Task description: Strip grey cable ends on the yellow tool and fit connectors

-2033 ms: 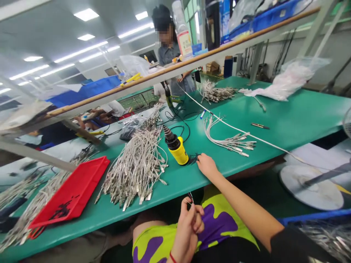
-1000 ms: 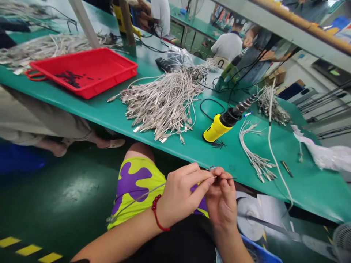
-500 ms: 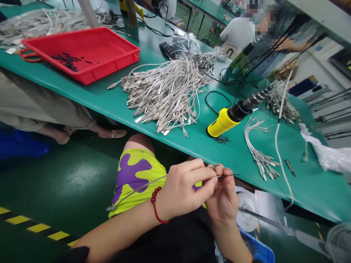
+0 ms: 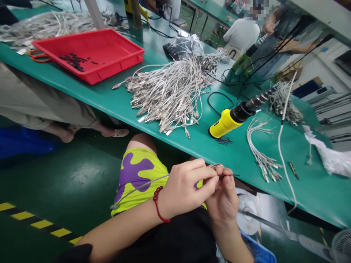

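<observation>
My left hand (image 4: 188, 188), wearing a red beaded bracelet, is closed in a pinch on a thin grey cable (image 4: 144, 185). The cable trails left over my lap to its connector end. Beside it, my right hand (image 4: 223, 204) has its palm turned up and its fingertips closed on a thin black tube (image 4: 233, 175), which sticks out to the right. Both sets of fingertips meet; a wire end (image 4: 216, 166) shows just above them. Exactly how wire and tube sit between the fingers is hidden.
On the green table (image 4: 192, 146) lie a heap of USB cables (image 4: 167, 95), a red tray (image 4: 115, 69) with small black pieces, and a smaller cable bundle (image 4: 263, 157). A yellow heat gun (image 4: 226, 123) stands by black tubes (image 4: 224, 141). A fan (image 4: 341, 243) is lower right.
The whole view has shifted slightly, so the table and its contents appear a little further right. Both hands keep nearly the same pose and hold on the cable and tube.
</observation>
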A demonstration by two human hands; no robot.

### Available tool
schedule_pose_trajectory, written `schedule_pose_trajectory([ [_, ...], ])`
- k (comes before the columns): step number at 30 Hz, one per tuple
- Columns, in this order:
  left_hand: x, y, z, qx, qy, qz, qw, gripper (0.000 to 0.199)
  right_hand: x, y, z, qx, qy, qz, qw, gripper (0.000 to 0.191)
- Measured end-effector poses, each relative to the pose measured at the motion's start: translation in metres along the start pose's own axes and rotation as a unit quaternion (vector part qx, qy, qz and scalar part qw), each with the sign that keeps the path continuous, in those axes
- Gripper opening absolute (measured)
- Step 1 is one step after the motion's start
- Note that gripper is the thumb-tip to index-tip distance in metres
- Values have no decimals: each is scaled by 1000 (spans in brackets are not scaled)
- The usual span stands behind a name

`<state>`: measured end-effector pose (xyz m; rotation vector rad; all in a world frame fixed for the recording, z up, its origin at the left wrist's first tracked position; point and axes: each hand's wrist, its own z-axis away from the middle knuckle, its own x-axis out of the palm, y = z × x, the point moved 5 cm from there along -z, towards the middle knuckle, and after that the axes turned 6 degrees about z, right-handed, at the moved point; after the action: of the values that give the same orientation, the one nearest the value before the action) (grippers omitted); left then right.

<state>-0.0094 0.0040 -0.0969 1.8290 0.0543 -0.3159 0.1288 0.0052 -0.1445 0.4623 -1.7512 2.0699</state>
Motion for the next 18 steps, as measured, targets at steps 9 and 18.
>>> schedule_pose_trajectory([
  [9, 2, -1, -1, 5, -6, -3, 1000, 23, -4, 2, -1, 5, 8, -21, 1000, 14],
  [18, 1, -2, -1, 1, -4, -1, 1000, 23, -3, 2, -2, 17, 0, -48, 999, 9],
])
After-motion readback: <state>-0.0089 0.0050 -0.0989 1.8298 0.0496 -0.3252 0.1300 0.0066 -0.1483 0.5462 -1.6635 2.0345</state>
